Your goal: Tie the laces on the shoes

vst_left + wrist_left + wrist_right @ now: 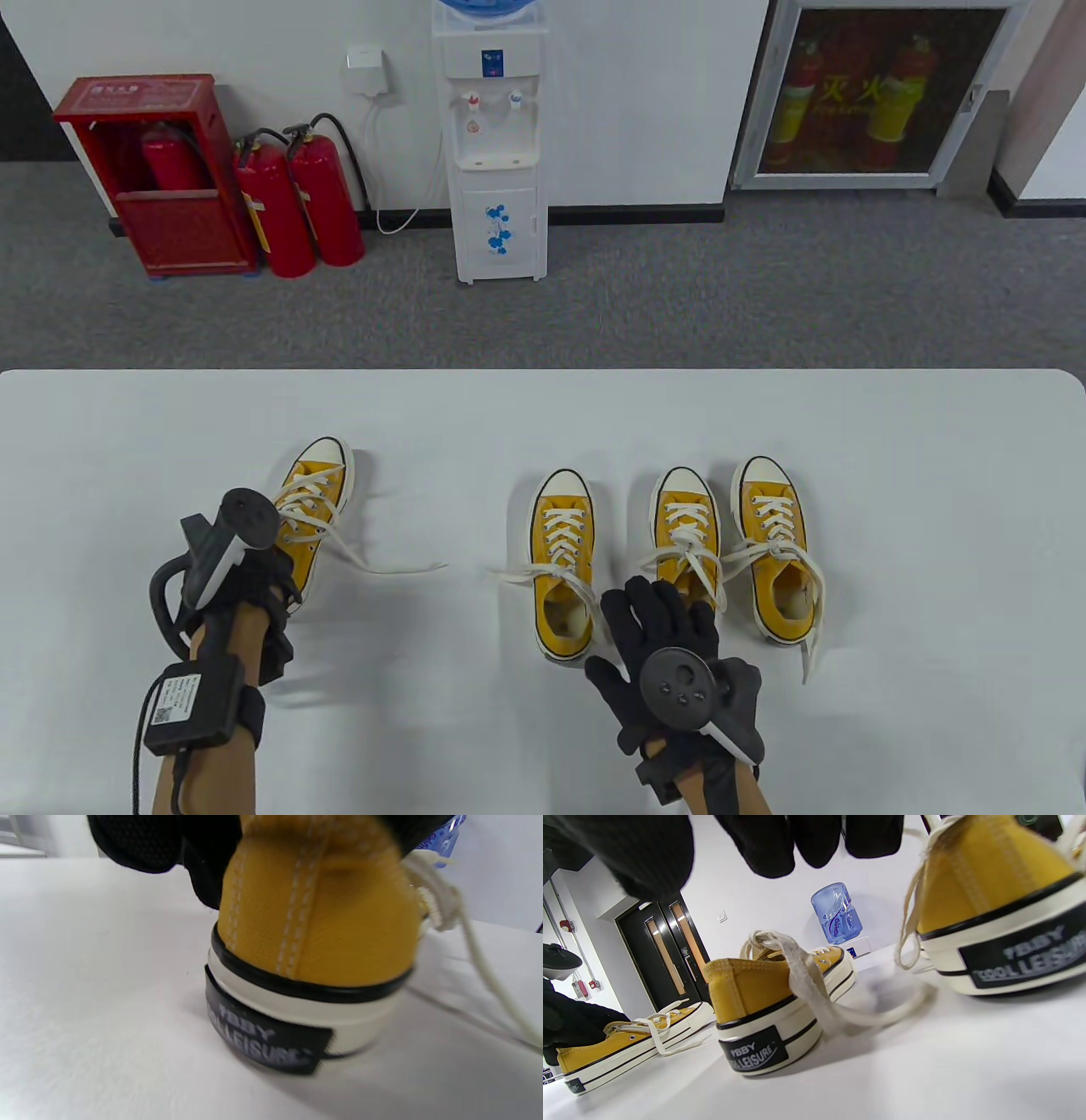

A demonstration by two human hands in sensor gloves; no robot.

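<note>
A: The left hand (pixel 254 594) grips the heel of the far-left shoe (pixel 314 518); its lace (pixel 382 567) trails loose toward the right hand.

B: And the right hand (pixel 670 645)?

A: Fingers spread, holding nothing, at the heel of the third shoe (pixel 685 535). A shove could drag the loose laces into a tangle.

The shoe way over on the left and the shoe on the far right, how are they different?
The left shoe sits apart and slanted, toe angled right; the right shoe stands straight, close beside another shoe.
The left hand holds the left shoe at its heel; no hand touches the right shoe.
The left shoe's lace trails loose across the table; the right shoe's lace looks knotted, ends hanging.
Both are yellow with white laces and toe caps.
</note>
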